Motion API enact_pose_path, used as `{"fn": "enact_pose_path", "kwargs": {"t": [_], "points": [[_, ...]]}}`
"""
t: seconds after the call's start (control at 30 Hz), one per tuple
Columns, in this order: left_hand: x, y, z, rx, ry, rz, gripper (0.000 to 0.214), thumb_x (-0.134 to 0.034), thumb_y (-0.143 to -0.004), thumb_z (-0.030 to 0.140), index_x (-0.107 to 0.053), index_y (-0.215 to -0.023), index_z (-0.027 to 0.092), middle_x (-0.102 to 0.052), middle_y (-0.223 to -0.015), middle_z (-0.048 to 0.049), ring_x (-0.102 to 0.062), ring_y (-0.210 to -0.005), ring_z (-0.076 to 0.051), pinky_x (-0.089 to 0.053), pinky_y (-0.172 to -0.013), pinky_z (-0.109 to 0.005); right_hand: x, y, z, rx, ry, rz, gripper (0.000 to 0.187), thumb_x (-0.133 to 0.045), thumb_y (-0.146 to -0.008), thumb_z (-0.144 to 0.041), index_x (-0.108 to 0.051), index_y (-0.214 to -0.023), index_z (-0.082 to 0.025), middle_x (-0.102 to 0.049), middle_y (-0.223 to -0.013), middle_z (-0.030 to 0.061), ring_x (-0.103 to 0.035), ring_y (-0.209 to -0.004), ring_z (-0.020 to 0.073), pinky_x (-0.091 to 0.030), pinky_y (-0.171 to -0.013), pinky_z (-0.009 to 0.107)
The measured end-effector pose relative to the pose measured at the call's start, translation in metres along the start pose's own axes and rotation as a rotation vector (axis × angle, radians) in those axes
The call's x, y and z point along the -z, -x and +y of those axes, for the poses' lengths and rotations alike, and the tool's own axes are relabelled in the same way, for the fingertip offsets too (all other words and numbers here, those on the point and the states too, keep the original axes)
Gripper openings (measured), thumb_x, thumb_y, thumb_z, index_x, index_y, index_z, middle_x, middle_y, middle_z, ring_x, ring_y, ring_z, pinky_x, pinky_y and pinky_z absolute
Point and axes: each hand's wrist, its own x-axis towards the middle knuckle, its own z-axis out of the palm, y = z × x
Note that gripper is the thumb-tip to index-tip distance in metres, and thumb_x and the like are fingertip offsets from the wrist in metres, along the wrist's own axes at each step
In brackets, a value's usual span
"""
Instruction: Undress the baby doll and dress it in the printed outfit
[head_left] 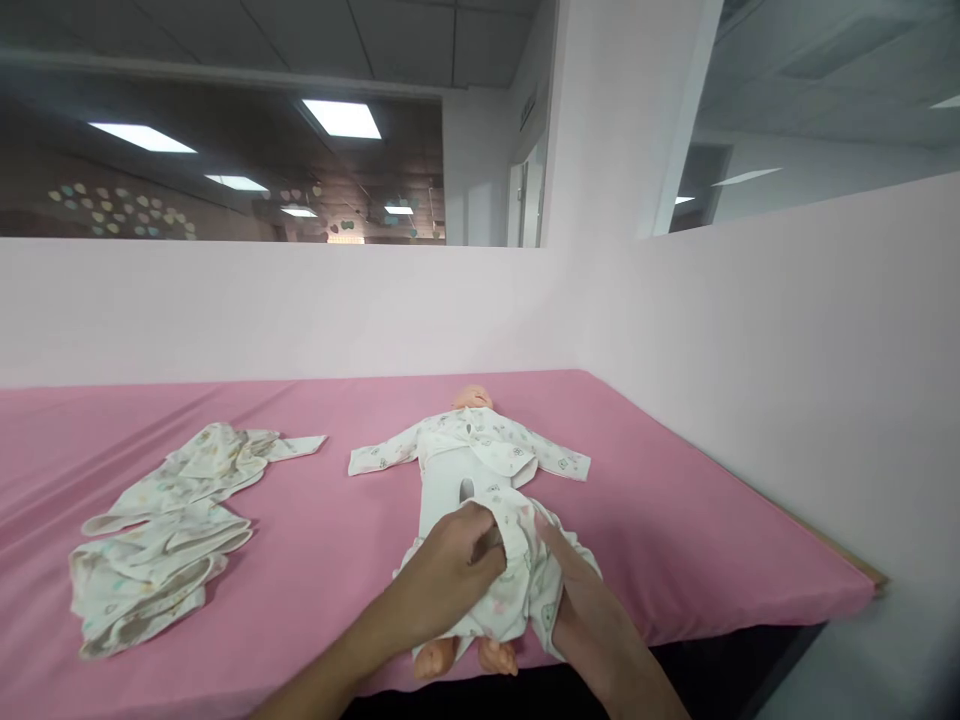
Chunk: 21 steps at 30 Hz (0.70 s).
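Loose clothes: a crumpled white baby outfit (161,530) with small prints lies on the left of the pink mat (322,540) — well apart from the doll.
Mat: pink and smooth, it covers the table and runs up to the pale pink wall (787,380).
Doll: a baby doll (469,470) lies on its back in the middle of the mat, head toward the wall, bare feet at the near edge.
Doll's top: a white printed shirt (480,445), sleeves spread out to both sides.
Doll's pants: white printed pants (517,580) sit bunched around the legs, just below the bare tummy.
Left hand: the left hand (450,575) rests on the doll's hips — its fingers are curled shut and pinch the top edge of the pants.
Right hand: the right hand (574,590) lies on the pants at the doll's other side, fingers mostly straight and pressing on the cloth; I cannot tell if they grip it.
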Motion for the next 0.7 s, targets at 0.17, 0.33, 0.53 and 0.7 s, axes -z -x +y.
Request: {"fn": "enact_pose_path", "kwargs": {"t": [0.17, 0.33, 0.53, 0.7], "points": [[-0.012, 0.006, 0.001, 0.041, -0.225, 0.031, 0.013, -0.039, -0.085, 0.023, -0.048, -0.077, 0.018, -0.053, -0.090, -0.0028, -0.048, -0.077, -0.015, -0.037, -0.067, -0.027, -0.020, 0.015, 0.007, -0.238, -0.012, -0.084, 0.044, -0.078, -0.070, -0.043, -0.067, -0.098, -0.012, -0.069, -0.071, 0.0070, -0.064, -0.057, 0.0195, -0.045, -0.045, 0.026], [0.000, 0.008, -0.001, 0.160, -0.030, -0.070, 0.015, -0.047, -0.085, 0.030, -0.052, -0.079, 0.017, -0.055, -0.081, -0.0010, -0.049, -0.073, -0.014, -0.036, -0.061, -0.025, -0.026, 0.021, 0.007, -0.120, 0.115, 0.150, 0.046, -0.083, -0.062, -0.041, -0.066, -0.093, -0.011, -0.071, -0.078, 0.0081, -0.065, -0.064, 0.0207, -0.050, -0.051, 0.028], [0.006, 0.002, -0.004, 0.266, 0.656, -0.168, 0.032, -0.065, -0.080, 0.044, -0.057, -0.090, 0.014, -0.059, -0.085, -0.0027, -0.056, -0.077, -0.012, -0.043, -0.069, -0.024, -0.040, 0.028, -0.001, 0.010, 0.357, 0.355, 0.057, -0.084, -0.061, -0.046, -0.066, -0.109, -0.023, -0.071, -0.103, 0.0037, -0.066, -0.097, 0.0215, -0.053, -0.075, 0.026], [-0.004, 0.002, -0.007, 0.326, 0.656, -0.159, 0.045, -0.077, -0.070, 0.041, -0.057, -0.099, 0.014, -0.063, -0.091, -0.0052, -0.061, -0.079, -0.015, -0.047, -0.071, -0.027, -0.039, 0.026, -0.007, -0.107, 0.369, 0.217, 0.052, -0.076, -0.068, -0.057, -0.069, -0.106, -0.022, -0.071, -0.090, 0.0041, -0.066, -0.096, 0.0228, -0.052, -0.078, 0.027]]}}
